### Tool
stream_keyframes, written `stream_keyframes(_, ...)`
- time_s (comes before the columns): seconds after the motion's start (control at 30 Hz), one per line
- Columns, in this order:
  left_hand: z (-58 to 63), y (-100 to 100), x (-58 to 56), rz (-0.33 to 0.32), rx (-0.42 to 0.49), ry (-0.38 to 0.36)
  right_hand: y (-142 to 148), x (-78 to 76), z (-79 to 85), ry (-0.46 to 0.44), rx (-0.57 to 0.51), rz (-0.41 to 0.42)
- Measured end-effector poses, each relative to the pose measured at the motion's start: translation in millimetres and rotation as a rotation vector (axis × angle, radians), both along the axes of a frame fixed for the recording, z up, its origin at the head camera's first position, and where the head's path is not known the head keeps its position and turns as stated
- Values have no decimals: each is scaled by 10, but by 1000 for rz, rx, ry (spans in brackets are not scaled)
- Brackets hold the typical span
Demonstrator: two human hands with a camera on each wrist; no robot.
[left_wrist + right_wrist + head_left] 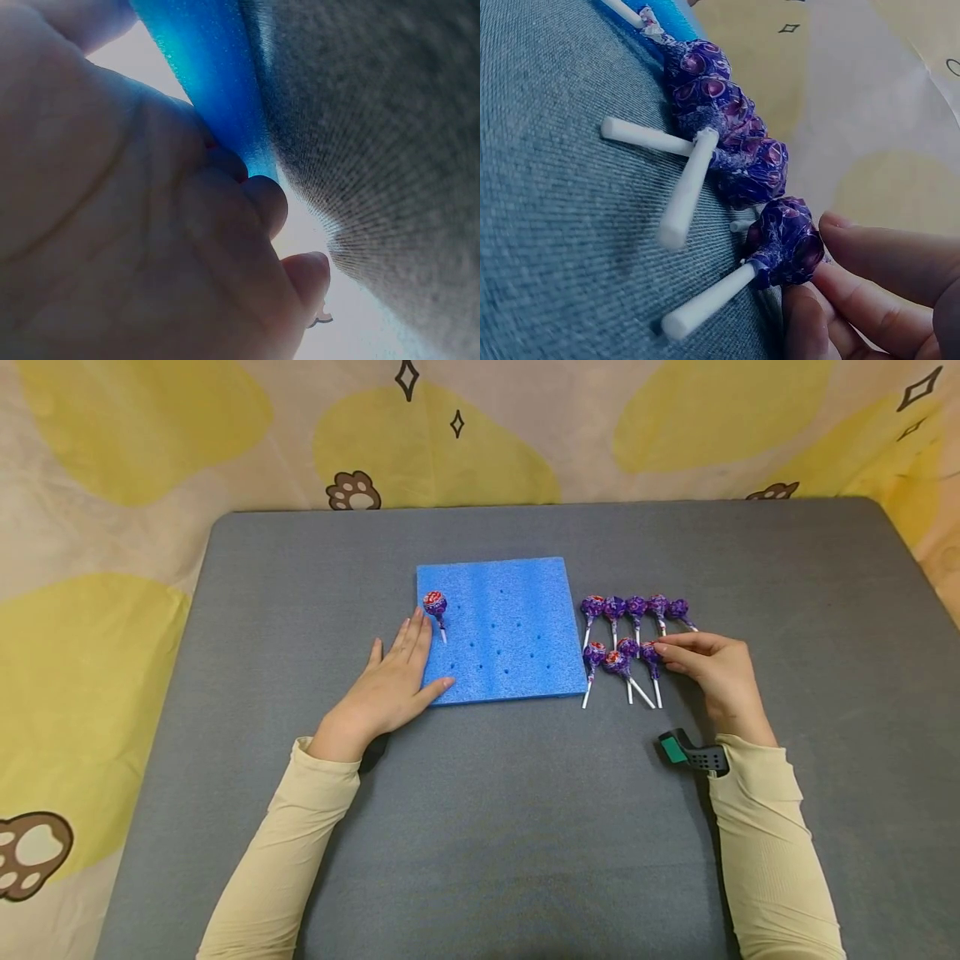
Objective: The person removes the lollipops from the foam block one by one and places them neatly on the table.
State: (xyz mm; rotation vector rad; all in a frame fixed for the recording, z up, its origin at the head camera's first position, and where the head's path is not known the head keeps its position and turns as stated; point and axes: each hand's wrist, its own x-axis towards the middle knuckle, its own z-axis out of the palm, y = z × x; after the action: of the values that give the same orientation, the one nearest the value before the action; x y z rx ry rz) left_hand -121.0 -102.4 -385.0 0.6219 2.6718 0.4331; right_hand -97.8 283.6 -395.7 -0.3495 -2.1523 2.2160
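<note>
A blue foam board (517,585) dotted with small holes lies on the grey table. One lollipop (435,603) in a purple and red wrapper stands on its white stick near the board's left side. My left hand (386,685) rests along the left edge with straight fingers, thumb over the front corner; the left wrist view shows the palm beside the foam (217,82). To the right of the board, my right hand (712,677) pinches the wrapped head of a lollipop (784,240) at the end of the front row, its stick pointing towards me.
A back row of lollipops (636,605) lies behind the front row. Several front-row lollipops (595,656) lie close together, some sticks crossing. A black strap with a green patch (673,749) is by my right wrist. Patterned cloth (480,452) hangs behind the table.
</note>
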Motion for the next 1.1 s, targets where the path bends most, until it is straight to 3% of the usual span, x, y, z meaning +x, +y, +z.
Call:
stream_keyframes(0.47, 9, 2, 4, 1, 3, 5, 26, 36, 72, -2, 95, -68)
stream_keyframes(0.73, 8, -4, 10, 6, -4, 4, -35, 62, 159, 44, 69, -92)
stream_keyframes(0.93, 19, 0, 20, 8, -5, 0, -159, 64, 252, 78, 26, -53)
stream_keyframes(1.1, 24, -3, 28, 11, 3, 8, -427, -3, 285, 111, 44, 67)
